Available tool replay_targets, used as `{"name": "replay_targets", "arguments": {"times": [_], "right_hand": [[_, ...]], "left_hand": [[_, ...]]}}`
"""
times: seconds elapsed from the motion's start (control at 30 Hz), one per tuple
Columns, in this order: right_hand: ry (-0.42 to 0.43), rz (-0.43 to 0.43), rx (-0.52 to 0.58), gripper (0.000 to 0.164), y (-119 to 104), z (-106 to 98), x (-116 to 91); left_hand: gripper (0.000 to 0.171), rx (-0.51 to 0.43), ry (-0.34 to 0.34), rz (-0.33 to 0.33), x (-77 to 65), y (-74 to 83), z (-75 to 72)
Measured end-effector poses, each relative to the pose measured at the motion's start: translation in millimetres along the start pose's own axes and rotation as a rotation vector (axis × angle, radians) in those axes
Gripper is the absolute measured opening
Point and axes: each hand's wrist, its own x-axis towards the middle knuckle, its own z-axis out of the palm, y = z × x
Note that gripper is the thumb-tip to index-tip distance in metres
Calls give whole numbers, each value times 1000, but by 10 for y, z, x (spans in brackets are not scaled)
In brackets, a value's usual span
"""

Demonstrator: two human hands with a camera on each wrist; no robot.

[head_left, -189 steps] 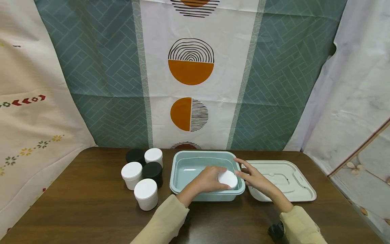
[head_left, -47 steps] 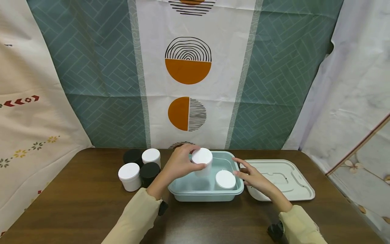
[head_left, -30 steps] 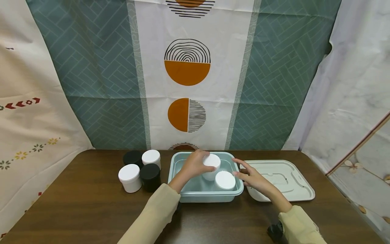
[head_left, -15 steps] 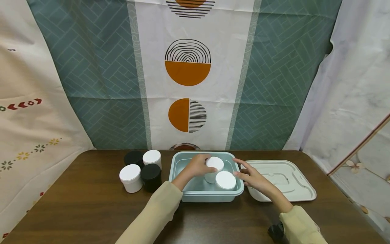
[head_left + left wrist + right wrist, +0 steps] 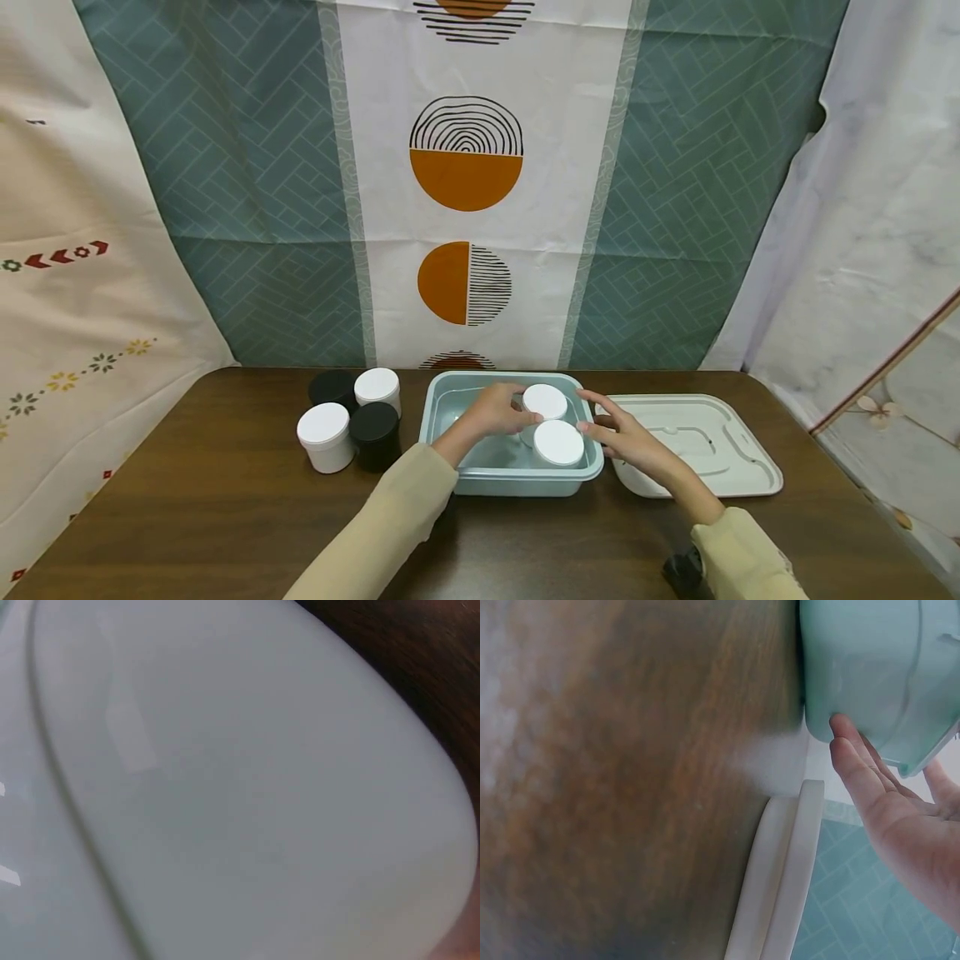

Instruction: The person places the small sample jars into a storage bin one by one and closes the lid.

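From where I stand, I can't read any word, number or brand, whether on the white jars point(image 5: 558, 443), the black jars point(image 5: 374, 427) or the blue tub point(image 5: 517, 484). One dark mark point(image 5: 35, 122) on the left-hand cloth point(image 5: 82, 192) is too small to make out.

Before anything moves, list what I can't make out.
Head view: contents of the white jar at the left hand, covered by its top.
Head view: lower part of the far black jar, behind the near white jar.
Left wrist view: that hand; a blurred pale surface nearly fills the frame.
Right wrist view: part of the right hand, beyond the edge.
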Motion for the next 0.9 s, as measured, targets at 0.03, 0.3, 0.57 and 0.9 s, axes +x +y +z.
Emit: {"name": "replay_targets", "arguments": {"times": [0.03,0.3,0.57,0.9], "right_hand": [[0,-1,0,61,1,-3,0],[-8,-8,11,60,6,-14,3],[-16,-22,-8,61,-26,-25,6],[-27,-18,-1,63,-18,-46,19]], "left_hand": [[56,-1,-4,10,3,5,8],[54,51,-17,53,20,33,48],[52,36,-16,74,-17,51,-41],[53,21,25,103,-418,108,-364]]}}
